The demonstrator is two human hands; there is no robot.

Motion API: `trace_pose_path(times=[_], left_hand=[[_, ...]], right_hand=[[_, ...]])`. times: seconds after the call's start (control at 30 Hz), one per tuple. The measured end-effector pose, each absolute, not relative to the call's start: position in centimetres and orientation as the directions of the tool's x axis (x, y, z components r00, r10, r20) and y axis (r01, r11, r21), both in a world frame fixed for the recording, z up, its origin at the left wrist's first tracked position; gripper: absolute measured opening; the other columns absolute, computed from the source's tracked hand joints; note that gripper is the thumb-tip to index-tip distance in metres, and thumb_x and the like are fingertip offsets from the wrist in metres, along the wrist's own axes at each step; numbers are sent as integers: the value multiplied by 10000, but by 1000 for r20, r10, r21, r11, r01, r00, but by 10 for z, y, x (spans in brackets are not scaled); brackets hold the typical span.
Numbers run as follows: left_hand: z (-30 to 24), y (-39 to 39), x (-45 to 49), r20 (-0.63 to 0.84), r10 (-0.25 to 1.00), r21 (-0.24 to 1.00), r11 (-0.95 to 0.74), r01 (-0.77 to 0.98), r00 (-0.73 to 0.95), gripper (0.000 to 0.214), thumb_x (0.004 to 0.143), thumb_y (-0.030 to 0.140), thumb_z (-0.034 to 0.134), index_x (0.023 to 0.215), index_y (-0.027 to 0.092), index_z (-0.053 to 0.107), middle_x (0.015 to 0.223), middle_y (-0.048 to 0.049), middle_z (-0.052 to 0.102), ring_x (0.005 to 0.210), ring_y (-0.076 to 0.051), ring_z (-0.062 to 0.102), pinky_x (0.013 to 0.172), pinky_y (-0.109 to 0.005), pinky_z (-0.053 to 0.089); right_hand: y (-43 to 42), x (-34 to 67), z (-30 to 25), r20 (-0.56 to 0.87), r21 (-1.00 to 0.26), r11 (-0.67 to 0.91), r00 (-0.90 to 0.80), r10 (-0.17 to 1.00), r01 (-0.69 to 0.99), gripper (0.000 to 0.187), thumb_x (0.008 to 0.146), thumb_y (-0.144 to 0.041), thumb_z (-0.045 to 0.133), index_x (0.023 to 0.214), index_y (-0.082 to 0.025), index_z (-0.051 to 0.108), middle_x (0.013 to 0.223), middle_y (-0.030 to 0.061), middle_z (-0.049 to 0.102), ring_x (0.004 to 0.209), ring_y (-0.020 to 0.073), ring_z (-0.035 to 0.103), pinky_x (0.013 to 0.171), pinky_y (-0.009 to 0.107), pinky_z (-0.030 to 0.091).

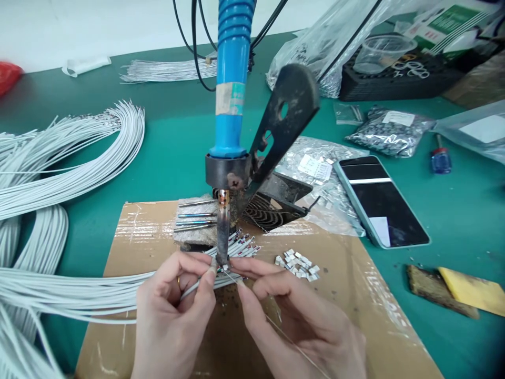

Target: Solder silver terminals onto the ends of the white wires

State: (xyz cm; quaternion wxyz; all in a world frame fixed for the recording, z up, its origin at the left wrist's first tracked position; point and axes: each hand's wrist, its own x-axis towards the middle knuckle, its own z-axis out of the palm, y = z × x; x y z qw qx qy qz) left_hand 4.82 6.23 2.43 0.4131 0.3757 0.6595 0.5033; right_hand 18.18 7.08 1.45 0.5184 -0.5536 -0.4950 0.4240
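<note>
Just under the dark tip of the upright blue-handled iron [231, 123], a small silvery piece [225, 268] sits between the hands, its finer details too small to tell. The left hand [177, 302] pinches a slim white cable [190, 290] between thumb and fingers; the right hand [300, 310] pinches a thin, dull wire [294, 343]. Nearby, bright metal bits [299, 265] lie loose on brown cardboard [355, 321]. The iron's black bracket [290, 100] partly hides a black fan [290, 189], with a phone [384, 202] farther right.
</note>
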Motion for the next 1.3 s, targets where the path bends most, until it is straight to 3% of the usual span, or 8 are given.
trace_pose_path(times=[0.1, 0.23, 0.73, 0.87, 1.17, 1.3], left_hand=[[27, 63, 51, -174, 878, 974, 221, 54, -447, 162, 859, 129, 738, 728, 225, 736, 883, 8, 807, 674, -93, 746, 622, -113, 559], [24, 62, 46, -149, 921, 979, 188, 75, -359, 164, 879, 110, 742, 763, 226, 743, 882, 8, 829, 714, -96, 773, 678, -108, 574], [23, 63, 47, -153, 915, 981, 186, 55, -373, 160, 862, 114, 757, 741, 215, 736, 858, -5, 833, 682, -110, 773, 638, -120, 578], [25, 63, 49, -176, 887, 978, 205, 24, -427, 153, 844, 116, 773, 728, 212, 744, 874, -7, 833, 683, -105, 777, 638, -107, 572], [23, 64, 45, -146, 911, 982, 180, 53, -386, 161, 845, 102, 772, 742, 222, 749, 862, -10, 840, 668, -123, 781, 624, -133, 591], [24, 63, 47, -141, 908, 982, 178, 59, -395, 151, 823, 102, 785, 738, 221, 747, 849, -13, 834, 657, -129, 769, 604, -146, 589]], right_hand=[[71, 183, 14, 60, -990, 42, 135, 989, 132, 214, 854, -141, 727, 699, -268, 653, 1003, -32, 857, 892, 142, 825, 787, 158, 606], [72, 184, 13, 57, -992, 43, 120, 991, 118, 210, 853, -125, 722, 709, -265, 660, 1022, -11, 856, 901, 168, 828, 783, 192, 622], [70, 180, 11, 46, -997, 36, 143, 989, 71, 213, 854, -124, 715, 710, -273, 665, 1008, -72, 848, 899, 86, 813, 802, 89, 575], [71, 181, 12, 43, -997, 33, 145, 989, 72, 211, 849, -120, 722, 710, -272, 676, 1005, -55, 853, 866, 105, 818, 739, 103, 590], [71, 184, 12, 63, -994, 51, 126, 990, 96, 209, 852, -117, 724, 710, -264, 678, 1009, -33, 857, 890, 140, 828, 805, 158, 607], [71, 184, 13, 59, -994, 46, 135, 989, 101, 205, 856, -125, 726, 703, -252, 676, 993, -3, 859, 876, 156, 832, 757, 161, 618]])
